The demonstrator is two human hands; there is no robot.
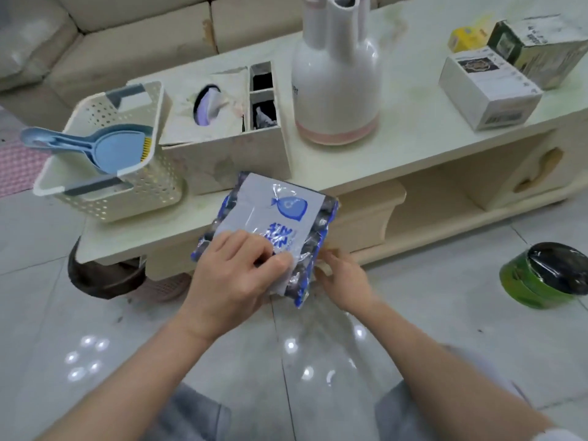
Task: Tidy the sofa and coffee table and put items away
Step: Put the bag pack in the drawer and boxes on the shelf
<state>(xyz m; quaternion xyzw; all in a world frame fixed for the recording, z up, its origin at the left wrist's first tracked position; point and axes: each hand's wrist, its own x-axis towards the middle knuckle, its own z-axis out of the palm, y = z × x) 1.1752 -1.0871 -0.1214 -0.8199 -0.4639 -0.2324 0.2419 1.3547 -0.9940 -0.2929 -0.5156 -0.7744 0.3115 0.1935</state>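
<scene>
Item in hand: plastic pack, clear wrap with a grey-white label card bearing a blue bag emblem, dark blue rolls showing down both sides. Held in the air just in front of the near edge of the tabletop, tilted with its top leaning away.

Left hand: fingers curled over the lower front of the pack, gripping it, thumb side hidden behind.

Right hand: at the pack's lower right edge, fingers bent and pinching the wrap or flap there; exactly what it holds cannot be told.

On the tabletop, left to right: perforated cream basket overhanging the left end, holding a blue scoop; tissue box organiser with two side compartments; white two-necked vase; white carton, dark green carton, small yellow box at the far right.

Elsewhere: sofa beyond the tabletop; open shelf under the tabletop; green tub with dark lid on the tiled floor at right.

Step, as judged: sorting one loose item, the pack being closed or straightened before storage.

Next move calls for: keeping the left-hand grip firm on slippery wrap, then choosing a place, likely the basket or the shelf, and setting the pack flat.
</scene>
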